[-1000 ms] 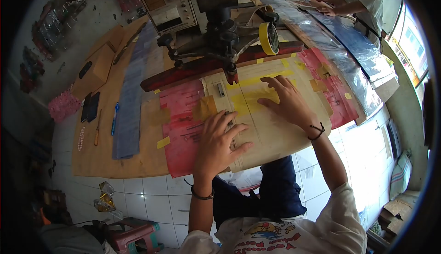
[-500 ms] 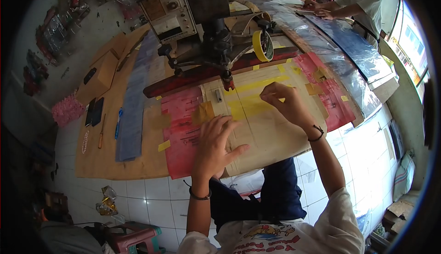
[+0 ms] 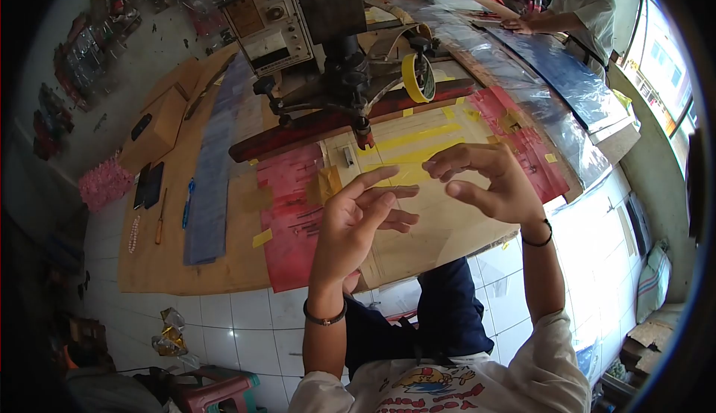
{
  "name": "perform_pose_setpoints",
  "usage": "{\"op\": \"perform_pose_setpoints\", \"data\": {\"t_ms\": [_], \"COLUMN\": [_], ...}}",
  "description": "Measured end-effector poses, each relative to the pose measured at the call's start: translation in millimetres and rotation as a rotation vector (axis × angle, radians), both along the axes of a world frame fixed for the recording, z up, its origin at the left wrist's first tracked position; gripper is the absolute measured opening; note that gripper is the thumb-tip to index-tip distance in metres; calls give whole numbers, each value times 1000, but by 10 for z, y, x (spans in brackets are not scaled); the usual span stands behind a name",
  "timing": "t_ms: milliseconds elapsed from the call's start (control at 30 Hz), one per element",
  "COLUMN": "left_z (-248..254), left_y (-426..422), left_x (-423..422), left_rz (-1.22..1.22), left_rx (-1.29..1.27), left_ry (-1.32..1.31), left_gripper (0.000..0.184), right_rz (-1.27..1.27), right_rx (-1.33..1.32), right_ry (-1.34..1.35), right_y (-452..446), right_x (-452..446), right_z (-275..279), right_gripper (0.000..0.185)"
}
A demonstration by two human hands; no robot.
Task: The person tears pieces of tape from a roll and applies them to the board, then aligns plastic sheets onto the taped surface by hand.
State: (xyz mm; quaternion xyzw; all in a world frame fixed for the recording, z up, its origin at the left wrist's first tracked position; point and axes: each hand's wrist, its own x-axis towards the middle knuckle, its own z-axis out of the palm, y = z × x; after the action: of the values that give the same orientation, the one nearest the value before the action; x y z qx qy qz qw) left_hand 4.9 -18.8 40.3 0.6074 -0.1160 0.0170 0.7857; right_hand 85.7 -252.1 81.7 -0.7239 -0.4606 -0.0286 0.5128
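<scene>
Tan, yellow-taped flat sheet (image 3: 429, 230) by worktop's (image 3: 171, 271) near edge looks unpressed now. Left hand (image 3: 349, 223) has lifted, loosely spread; right hand (image 3: 507, 185) half-curled, both seemingly empty.

On the worktop (image 3: 153, 267), a blue pen (image 3: 189, 204) lies between a long strip of bluish plastic (image 3: 206, 215) and a thin tool with an orange handle (image 3: 159, 232). Near it are a dark phone (image 3: 153, 185) and a string of beads (image 3: 134, 234). A pink bundle (image 3: 106, 180) sits by a cardboard box (image 3: 158, 135). A crumpled gold wrapper (image 3: 171, 333) and a stool (image 3: 227, 392) stand out against white floor tiles (image 3: 257, 310).
</scene>
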Motion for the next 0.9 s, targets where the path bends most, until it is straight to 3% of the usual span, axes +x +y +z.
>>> {"op": "perform_pose_setpoints", "data": {"t_ms": [100,200,400,600,900], "left_z": [121,221,123,282,498], "left_y": [-29,-105,-130,-241,-135], "left_x": [-49,-81,-54,-65,-108], "left_rz": [33,93,93,224,203], "left_rx": [-7,-12,-10,110,124], "left_ry": [-49,-120,-260,-233,-158], "left_gripper": [42,40,33,35,38], "right_rz": [49,-101,-187,-167,-125], "right_rx": [50,-82,-31,80,69], "right_ry": [26,-52,-134,84,332], "right_y": [-105,-68,5,17,-32], "right_x": [82,-31,-73,-120,-162], "right_z": [-2,122,151,187,353], "right_gripper": [17,12,12,27,29]}}
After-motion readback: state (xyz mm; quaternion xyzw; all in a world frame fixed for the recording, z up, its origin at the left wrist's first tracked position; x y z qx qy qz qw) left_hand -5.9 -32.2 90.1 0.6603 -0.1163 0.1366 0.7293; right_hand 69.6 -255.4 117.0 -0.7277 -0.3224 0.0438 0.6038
